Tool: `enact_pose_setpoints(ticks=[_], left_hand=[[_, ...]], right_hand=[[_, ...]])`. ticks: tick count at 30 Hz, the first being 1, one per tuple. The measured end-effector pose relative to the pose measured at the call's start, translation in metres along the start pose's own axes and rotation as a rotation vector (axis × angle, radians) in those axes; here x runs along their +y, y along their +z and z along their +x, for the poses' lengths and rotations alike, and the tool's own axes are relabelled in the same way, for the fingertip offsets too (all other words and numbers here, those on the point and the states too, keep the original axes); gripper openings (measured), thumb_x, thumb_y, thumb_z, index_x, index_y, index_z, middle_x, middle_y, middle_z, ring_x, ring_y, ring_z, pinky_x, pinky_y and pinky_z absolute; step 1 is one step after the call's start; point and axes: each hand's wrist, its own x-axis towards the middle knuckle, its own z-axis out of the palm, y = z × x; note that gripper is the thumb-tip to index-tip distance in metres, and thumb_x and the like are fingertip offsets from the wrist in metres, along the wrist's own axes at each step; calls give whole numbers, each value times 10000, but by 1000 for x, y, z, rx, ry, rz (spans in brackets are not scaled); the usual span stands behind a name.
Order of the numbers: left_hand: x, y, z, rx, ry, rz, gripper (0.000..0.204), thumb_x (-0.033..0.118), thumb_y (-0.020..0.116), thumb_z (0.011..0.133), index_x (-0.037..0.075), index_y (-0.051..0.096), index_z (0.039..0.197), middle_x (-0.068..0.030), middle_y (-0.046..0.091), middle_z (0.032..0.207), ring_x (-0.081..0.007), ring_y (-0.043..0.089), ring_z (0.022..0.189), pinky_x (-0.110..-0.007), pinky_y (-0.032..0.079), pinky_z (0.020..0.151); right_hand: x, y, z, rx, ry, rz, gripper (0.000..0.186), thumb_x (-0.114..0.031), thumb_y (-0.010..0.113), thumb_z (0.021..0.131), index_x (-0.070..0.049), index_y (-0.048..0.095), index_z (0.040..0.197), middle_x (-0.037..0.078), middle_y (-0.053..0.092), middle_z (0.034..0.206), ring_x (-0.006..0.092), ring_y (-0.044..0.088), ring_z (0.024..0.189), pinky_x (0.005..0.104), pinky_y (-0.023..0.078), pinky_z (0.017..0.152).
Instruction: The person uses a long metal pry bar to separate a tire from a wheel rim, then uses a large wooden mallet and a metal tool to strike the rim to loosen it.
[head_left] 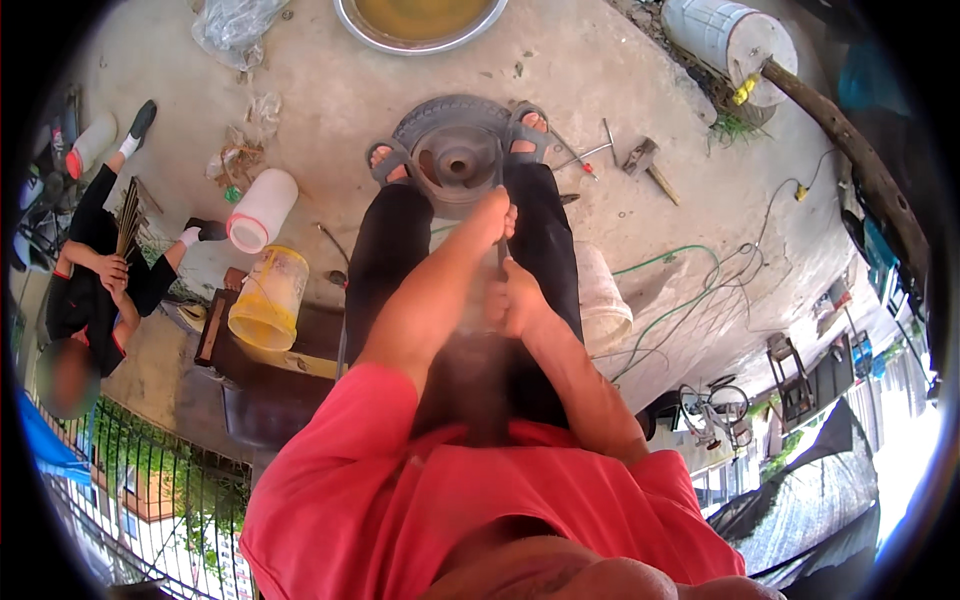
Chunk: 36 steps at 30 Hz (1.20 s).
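A wheel with a dark tire (440, 113) lies flat on the concrete between my sandalled feet, its rusty rim (430, 165) facing up. Closed around a long, thin tire lever (502, 250) is my left hand (489, 216), above the wheel's near right side. My right hand (514, 298) grips the same lever closer to my body. The lever's far end reaches the right side of the rim, but its exact contact is hard to see. Slight blur softens my right fingers.
A hammer (645, 165) and a cross-shaped wrench (583, 158) lie right of the wheel. Ahead stands a metal basin (350, 22) of murky water. Buckets (603, 300) flank my legs. A green hose (690, 250) curls at right. At left sits another person (85, 300).
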Motion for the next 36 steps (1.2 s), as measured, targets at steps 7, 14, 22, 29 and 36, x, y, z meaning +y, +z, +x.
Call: enact_pose_setpoints(ticks=[7,14,22,29,36], left_hand=[[3,-16,-1,-1,-48,111,511,484,343,1080,71,480,812,-5,419,599,-119,302,437,-287,240,437],[-3,-39,0,-27,-68,134,553,509,349,1079,64,490,782,9,402,575,-107,303,427,-279,244,423],[-11,-43,2,6,-58,209,562,517,341,1080,86,472,744,11,403,574,-100,299,410,-273,227,409],[-11,-26,1,31,-5,251,553,510,341,1079,75,508,781,14,411,584,-97,299,409,-274,223,406],[-28,-33,6,100,-36,291,510,496,376,1080,65,529,855,25,423,613,-88,296,417,-275,208,409]], right_hand=[[30,5,17,-61,-16,55,456,-498,324,1094,-103,490,936,-61,293,592,97,208,450,286,184,449],[58,6,34,-128,-68,125,453,-498,317,1096,-111,482,929,-68,290,599,96,207,451,290,184,452],[69,-4,43,-118,-73,119,462,-506,313,1097,-112,488,929,-67,297,597,95,202,449,288,191,452],[65,-20,50,-182,-82,100,476,-517,297,1095,-109,487,941,-59,292,604,108,212,458,299,201,460],[72,-45,61,-319,-72,142,484,-519,288,1095,-102,482,942,-52,280,606,113,213,468,318,229,467]])
